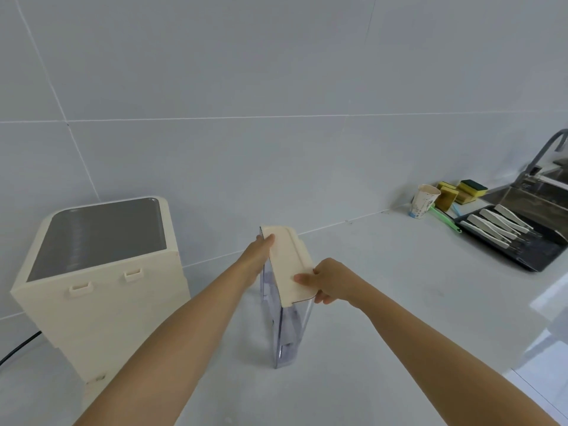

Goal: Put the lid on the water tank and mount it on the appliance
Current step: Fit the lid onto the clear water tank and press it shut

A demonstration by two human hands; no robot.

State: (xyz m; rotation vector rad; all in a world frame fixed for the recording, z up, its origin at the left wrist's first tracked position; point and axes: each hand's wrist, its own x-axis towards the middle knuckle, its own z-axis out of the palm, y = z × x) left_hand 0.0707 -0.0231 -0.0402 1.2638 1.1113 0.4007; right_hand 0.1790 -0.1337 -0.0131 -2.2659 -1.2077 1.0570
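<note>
- Both forearms reach in from the near edge of the counter point(384, 302) toward the water tank point(287, 330), which stands upright on the counter's middle, just right of the appliance point(101, 272).
- Right hand point(330, 281) pinches the near end of the lid point(289, 265), thumb on top and fingers curled under its corner.
- Left hand point(259, 250) rests on the lid's far left edge, fingers closed and pressed along the tank's side.
- Lid lies over the tank mouth, apparently not yet fully seated; the near right corner overhangs the clear wall.
- Handling judgement: tank is clear rigid plastic, tall and narrow, so prone to tipping; walls likely slippery. Whether it holds water cannot be told. Grip by both narrow ends, near the top, for mounting.
- Lid judged light and stiff; press along the edges to seat it.
- Appliance shows two hook tabs on its facing side, the probable mount.
- Far right corner: black tray point(541, 256) holding white-handled utensils; paper cup point(424, 199), contents not visible; sponges point(464, 190) beside a sink point(522, 195).
</note>
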